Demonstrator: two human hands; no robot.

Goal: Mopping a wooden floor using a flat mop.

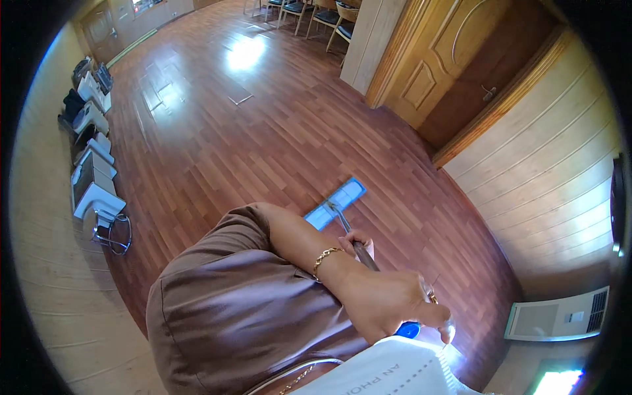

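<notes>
A flat mop with a blue rectangular head (pixel 347 193) rests on the brown wood-look floor (pixel 263 145), and its handle slants back toward me. My left hand (pixel 395 301), with a bracelet at the wrist and a ring, is closed around the top of the handle. The blue handle end (pixel 409 330) shows beneath its fingers. Lower on the handle, my right hand (pixel 359 243) grips the shaft; my left forearm partly covers it, and the right arm is hidden.
Along the left wall stand several white salon-type basins (pixel 99 184) and a metal-framed piece (pixel 113 232). Chairs (pixel 322 16) line the far side. At the right are a wooden door (pixel 454 72) and a white floor-standing unit with a vent (pixel 558 316).
</notes>
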